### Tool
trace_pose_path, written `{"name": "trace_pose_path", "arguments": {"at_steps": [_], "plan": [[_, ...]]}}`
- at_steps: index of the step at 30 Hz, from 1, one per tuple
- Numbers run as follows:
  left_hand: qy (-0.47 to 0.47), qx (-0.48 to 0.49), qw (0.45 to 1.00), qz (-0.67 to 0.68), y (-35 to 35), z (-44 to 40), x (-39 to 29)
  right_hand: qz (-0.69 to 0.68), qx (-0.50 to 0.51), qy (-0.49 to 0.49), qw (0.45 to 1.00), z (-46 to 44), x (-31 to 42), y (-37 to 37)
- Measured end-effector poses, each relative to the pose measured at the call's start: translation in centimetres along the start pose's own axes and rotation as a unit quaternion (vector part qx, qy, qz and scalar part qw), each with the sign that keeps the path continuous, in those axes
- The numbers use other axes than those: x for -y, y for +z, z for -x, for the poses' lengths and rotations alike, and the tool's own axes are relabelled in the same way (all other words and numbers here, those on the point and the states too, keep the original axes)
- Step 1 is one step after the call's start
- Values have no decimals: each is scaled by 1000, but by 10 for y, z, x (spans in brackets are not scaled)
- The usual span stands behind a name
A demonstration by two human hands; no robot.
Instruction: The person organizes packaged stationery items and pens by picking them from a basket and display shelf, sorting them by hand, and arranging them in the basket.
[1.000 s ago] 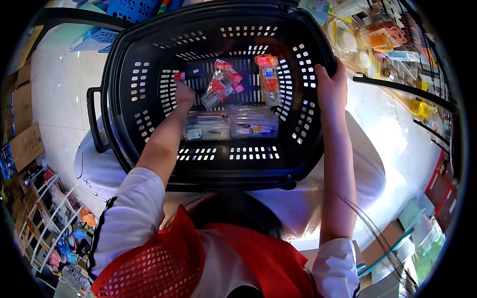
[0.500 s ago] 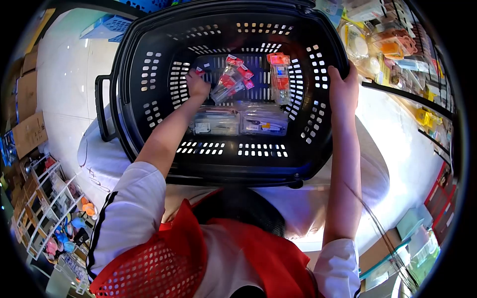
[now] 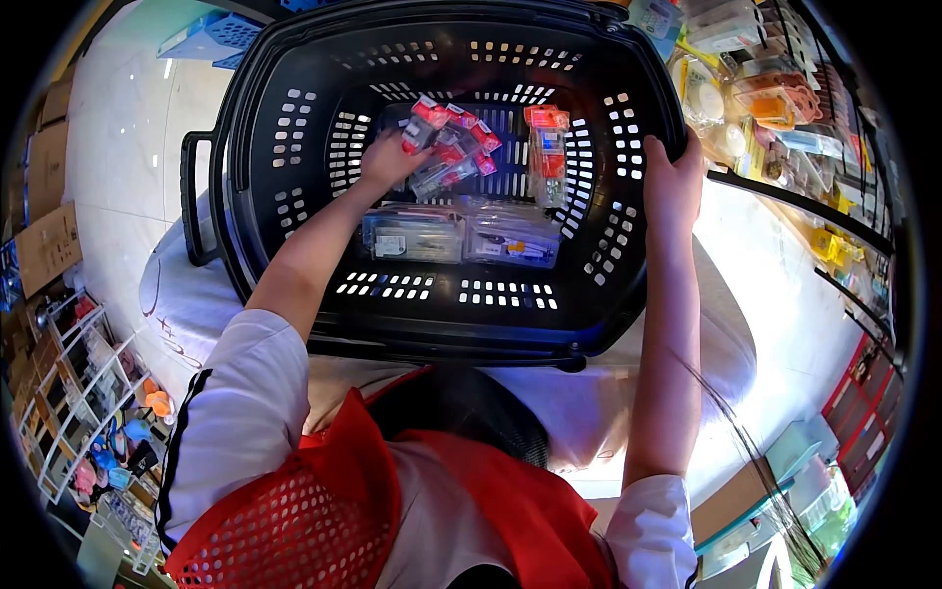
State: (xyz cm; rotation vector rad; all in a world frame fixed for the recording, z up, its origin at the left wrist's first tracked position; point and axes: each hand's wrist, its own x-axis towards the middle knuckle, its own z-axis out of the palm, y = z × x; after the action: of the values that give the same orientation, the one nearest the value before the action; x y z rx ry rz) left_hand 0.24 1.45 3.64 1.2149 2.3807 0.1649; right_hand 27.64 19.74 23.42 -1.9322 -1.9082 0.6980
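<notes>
The pale tiled floor spreads around you, and your pale trouser legs show on both sides of the big black basket. The basket faces you with its opening toward the camera, its walls pierced by rows of slots and its side handle hanging out to the left. Your right hand clasps the rim, thumb on top; its other fingers are hidden behind the edge.

The step in hand looks like arranging small packs inside the basket, and the next move would call for a firm hold on that rim — plus a light touch among the loose packs, which look slippery.

Along the near side of the basket's bottom, two groups of clear boxes lie side by side: the left boxes carry a white label, the right boxes show a blue and orange print. Behind them, a loose heap of red-topped packets fans out at the middle, while a neater row of packets lies near the right wall. Your left hand reaches in and appears narrowed on one red-topped packet — just beside the heap, its tip angled upward
</notes>
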Motion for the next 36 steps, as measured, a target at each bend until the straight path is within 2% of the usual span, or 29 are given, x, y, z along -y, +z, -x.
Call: {"name": "trace_pose_path", "arguments": {"at_steps": [2, 5, 6, 9, 10, 13, 16, 19, 22, 25, 28, 31, 34, 36], "plan": [[44, -14, 999, 12, -1, -6, -17, 0, 3, 0, 1000, 0, -1, 0], [121, 49, 989, 68, 11, -14, -34, -3, 3, -6, 1000, 0, -2, 0], [101, 124, 985, 58, 17, -17, -37, 3, 1, -6, 1000, 0, -1, -1], [92, 40, 995, -25, 49, -11, -39, 17, -3, -7, 1000, 2, 1, -2], [14, 131, 991, -12, 45, -13, -46, 19, -3, -8, 1000, 2, 1, -2], [16, 171, 984, -46, 31, -5, -66, 18, -3, -14, 1000, 1, -2, 0], [70, 245, 967, -31, 41, -21, -55, 17, -2, -9, 1000, 1, 0, -1], [55, 315, 947, -7, 32, -21, -59, 23, 6, 3, 1000, 2, 3, -2], [143, 374, 915, 40, 36, -25, -44, 31, 0, -1, 1000, 3, 2, -2], [305, 207, 922, -114, 48, -14, -27, 17, -4, -11, 1000, 4, 0, -2], [285, 113, 939, -153, 46, 4, -31, 23, 3, -3, 1000, 5, 1, -4], [224, 357, 892, -165, 26, -8, -50, 35, -10, -2, 999, 7, 3, -4], [239, 369, 896, -69, 30, -14, -39, 37, -10, -7, 999, 7, 2, -5], [213, 399, 890, 46, 24, -22, -33, 37, -10, -6, 999, 7, 2, -5]]}}
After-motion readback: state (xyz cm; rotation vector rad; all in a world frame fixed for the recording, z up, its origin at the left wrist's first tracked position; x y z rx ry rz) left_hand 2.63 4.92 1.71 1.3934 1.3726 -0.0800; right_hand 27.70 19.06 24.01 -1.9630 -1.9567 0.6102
